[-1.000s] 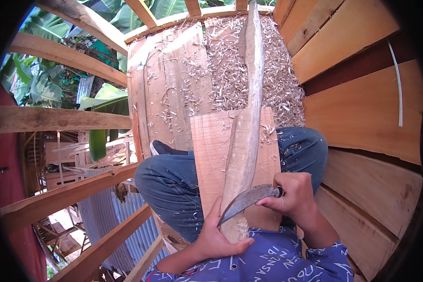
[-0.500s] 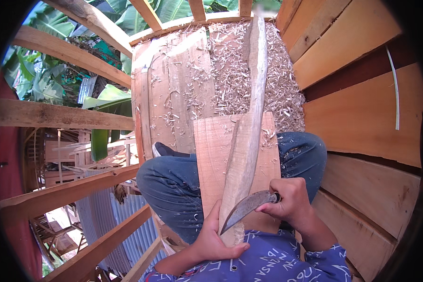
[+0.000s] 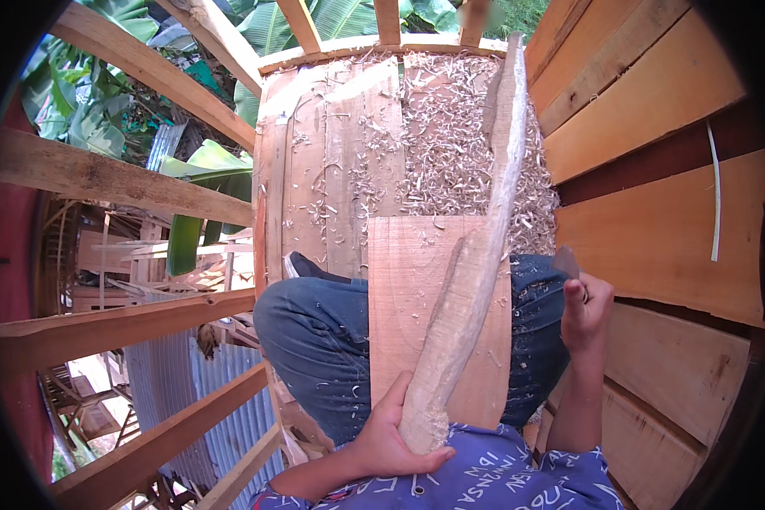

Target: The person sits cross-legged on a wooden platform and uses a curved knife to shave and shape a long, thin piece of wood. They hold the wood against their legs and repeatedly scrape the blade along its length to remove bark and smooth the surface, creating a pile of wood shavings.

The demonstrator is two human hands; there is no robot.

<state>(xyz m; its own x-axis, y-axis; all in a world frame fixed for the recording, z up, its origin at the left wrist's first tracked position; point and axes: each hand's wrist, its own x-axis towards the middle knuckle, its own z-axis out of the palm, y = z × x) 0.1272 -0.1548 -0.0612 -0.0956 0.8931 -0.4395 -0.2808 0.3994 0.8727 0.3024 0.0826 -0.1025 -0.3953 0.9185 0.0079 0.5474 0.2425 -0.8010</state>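
A long, rough-hewn piece of wood [image 3: 472, 297] runs from my lap out over the wooden floor, its far part narrower. My left hand [image 3: 391, 442] is wrapped round its near end, thumb across the blunt tip. Under it, a flat board [image 3: 408, 306] rests across my legs. My right hand [image 3: 586, 310] is raised beside my right knee, away from the wood, closed on the dark handle of a knife. The knife's curved blade [image 3: 565, 262] points away from me and looks foreshortened.
Curled wood shavings [image 3: 450, 144] cover much of the plank floor [image 3: 340, 161] ahead. A plank wall [image 3: 654, 221] stands close on the right. Wooden rails [image 3: 119, 183] line the left, with corrugated metal sheets [image 3: 238, 416] and banana leaves beyond them.
My right hand has lifted the knife off the near end of the wood and swung it forward and right. My left hand keeps its hold. The whole view has shifted slightly.
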